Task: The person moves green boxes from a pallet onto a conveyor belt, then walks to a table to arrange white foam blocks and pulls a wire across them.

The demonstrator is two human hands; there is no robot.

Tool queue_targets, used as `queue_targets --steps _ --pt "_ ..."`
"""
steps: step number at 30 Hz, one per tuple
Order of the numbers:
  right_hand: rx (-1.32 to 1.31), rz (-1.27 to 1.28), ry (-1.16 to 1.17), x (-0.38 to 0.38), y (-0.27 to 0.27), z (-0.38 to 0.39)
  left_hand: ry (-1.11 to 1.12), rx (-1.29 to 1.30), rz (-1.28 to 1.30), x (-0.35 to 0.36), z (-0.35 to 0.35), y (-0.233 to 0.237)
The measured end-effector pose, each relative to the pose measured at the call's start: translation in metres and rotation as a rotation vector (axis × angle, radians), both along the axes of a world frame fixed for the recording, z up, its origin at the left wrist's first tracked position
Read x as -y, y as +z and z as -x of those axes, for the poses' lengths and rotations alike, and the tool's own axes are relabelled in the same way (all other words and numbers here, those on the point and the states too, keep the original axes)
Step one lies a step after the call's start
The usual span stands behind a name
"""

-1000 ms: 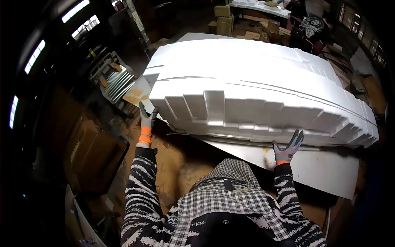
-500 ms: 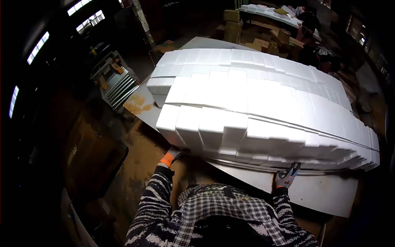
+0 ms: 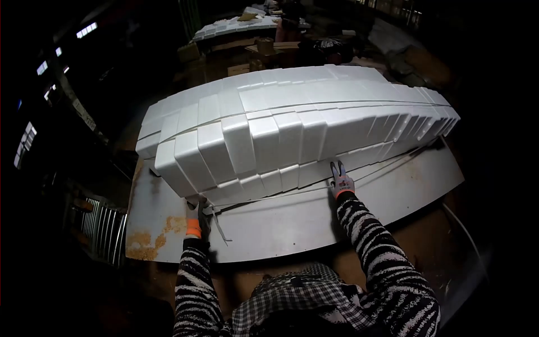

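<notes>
A long bundle of white blocks (image 3: 281, 135), foam-like in look, lies in stepped rows on the pale board (image 3: 269, 233). A thin strap (image 3: 269, 197) runs along its lower front, and a loose strap end (image 3: 220, 227) hangs near the left corner. My left hand (image 3: 195, 215), in a grey glove with an orange cuff, grips the bundle's lower left corner; its fingertips are partly hidden. My right hand (image 3: 341, 181), gloved alike, has its fingers stretched out and apart against the lower front face, beside the strap.
A roller conveyor (image 3: 101, 224) stands low at the left. Behind the bundle are cardboard boxes (image 3: 265, 46), another table with white pieces (image 3: 236, 25) and a person (image 3: 289, 22) beside it. A pale cord (image 3: 466, 227) hangs at the right.
The view has swung right, and the bundle now sits turned and further back on the board, showing more bare board in front. My right hand's fingers are now spread against the front face.
</notes>
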State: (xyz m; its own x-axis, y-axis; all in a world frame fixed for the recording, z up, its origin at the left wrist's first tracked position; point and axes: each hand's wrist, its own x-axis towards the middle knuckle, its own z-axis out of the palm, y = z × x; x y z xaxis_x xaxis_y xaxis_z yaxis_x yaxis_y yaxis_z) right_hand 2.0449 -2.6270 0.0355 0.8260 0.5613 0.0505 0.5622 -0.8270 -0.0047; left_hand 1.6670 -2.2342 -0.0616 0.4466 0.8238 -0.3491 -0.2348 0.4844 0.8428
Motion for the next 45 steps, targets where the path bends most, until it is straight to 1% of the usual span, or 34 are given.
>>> queue_targets --steps 2,3,4,5,6,7,8,9,10,13,14,16,18,20,21,22,23,24,26,27,29,32,33,34,35,36,37,38,40,41,42,43,44,45 --pt "0.070 -0.074 0.170 0.014 -0.021 -0.019 -0.057 0.233 0.151 -0.030 0.006 -0.038" --pt "-0.078 0.083 0.102 0.012 0.001 -0.008 -0.118 0.290 0.177 -0.031 0.006 -0.030" --pt "-0.042 0.099 0.108 0.021 -0.004 -0.008 -0.154 0.056 -0.192 -0.021 0.016 -0.026" --pt "-0.068 0.099 0.101 0.031 0.014 0.006 -0.144 -0.349 -0.610 0.004 0.022 0.007" --pt "-0.093 0.098 0.095 0.044 0.042 0.025 -0.040 -0.696 -0.902 0.032 0.029 0.043" --pt "-0.060 0.122 0.132 0.055 0.061 0.032 -0.095 -0.779 -0.926 0.053 0.033 0.086" --pt "-0.044 -0.029 0.233 0.076 0.062 0.033 -0.098 -0.934 -1.009 0.055 0.047 0.094" --pt "-0.076 -0.052 0.231 0.086 0.087 0.046 -0.094 -1.089 -1.094 0.055 0.065 0.088" --pt "-0.057 -0.160 0.244 0.096 0.104 0.056 -0.070 -1.108 -1.125 0.060 0.080 0.093" --pt "0.045 -0.353 0.269 0.103 0.151 0.097 0.036 -0.998 -1.005 0.095 0.126 0.137" --pt "0.078 -0.398 0.278 0.098 0.159 0.103 0.026 -1.000 -0.894 0.103 0.132 0.152" --pt "0.024 -0.586 0.320 0.087 0.165 0.112 0.016 -1.009 -0.671 0.118 0.144 0.184" --pt "0.134 -0.582 0.412 0.071 0.149 0.111 -0.011 -0.826 -0.599 0.106 0.167 0.138" --pt "0.109 -0.448 0.389 0.055 0.107 0.105 -0.084 -0.458 -0.558 0.091 0.189 0.073" --pt "0.149 -0.417 0.417 0.052 0.076 0.093 -0.113 -0.177 -0.514 0.072 0.202 0.028" --pt "0.187 -0.394 0.441 0.047 0.056 0.085 -0.230 -0.593 -0.824 0.084 0.201 0.041" --pt "0.110 -0.388 0.414 0.043 0.068 0.082 -0.173 -0.489 -0.837 0.101 0.196 0.047" --pt "0.113 -0.393 0.430 0.036 0.072 0.077 -0.114 -0.385 -0.848 0.118 0.189 0.051" --pt "0.077 -0.549 0.412 0.027 0.068 0.076 0.006 -0.442 -0.919 0.137 0.164 0.068" --pt "0.094 -0.487 0.375 0.021 0.068 0.072 0.026 -0.418 -0.779 0.147 0.153 0.087" --pt "0.171 -0.544 0.407 0.019 0.067 0.060 0.092 -0.370 -0.749 0.146 0.141 0.074" --pt "0.248 -0.537 0.371 0.013 0.066 0.054 0.082 -0.327 -0.837 0.118 0.126 0.040" --pt "0.247 -0.478 0.321 0.012 0.063 0.055 0.069 -0.356 -0.870 0.112 0.129 0.030" --pt "0.243 -0.416 0.274 0.012 0.059 0.058 0.067 -0.464 -1.010 0.101 0.137 0.015" --pt "0.165 -0.469 0.290 0.011 0.053 0.054 0.021 -0.514 -1.093 0.106 0.130 0.024" --pt "0.122 -0.302 0.189 0.010 0.064 0.076 -0.095 -0.574 -1.061 0.107 0.134 0.035" --pt "0.035 -0.321 0.239 0.006 0.056 0.078 -0.168 -0.546 -1.082 0.102 0.136 0.039" --pt "0.137 -0.233 0.326 0.004 0.036 0.074 -0.198 -0.403 -0.976 0.100 0.138 0.044" --pt "-0.072 -0.163 0.367 -0.013 0.057 0.101 -0.407 0.160 -0.126 0.037 0.149 0.018" --pt "-0.050 -0.097 0.400 -0.022 0.049 0.110 -0.394 0.158 -0.122 0.038 0.147 0.046" --pt "-0.031 -0.034 0.427 -0.023 0.044 0.116 -0.440 -0.316 -0.538 0.062 0.137 0.103" --pt "-0.053 -0.054 0.483 -0.029 0.046 0.126 -0.471 -0.798 -0.940 0.068 0.124 0.137" --pt "-0.201 -0.079 0.530 -0.040 0.073 0.150 -0.445 -0.727 -1.117 0.050 0.112 0.133" --pt "-0.218 -0.038 0.540 -0.052 0.075 0.157 -0.419 -0.643 -1.293 0.032 0.100 0.129"
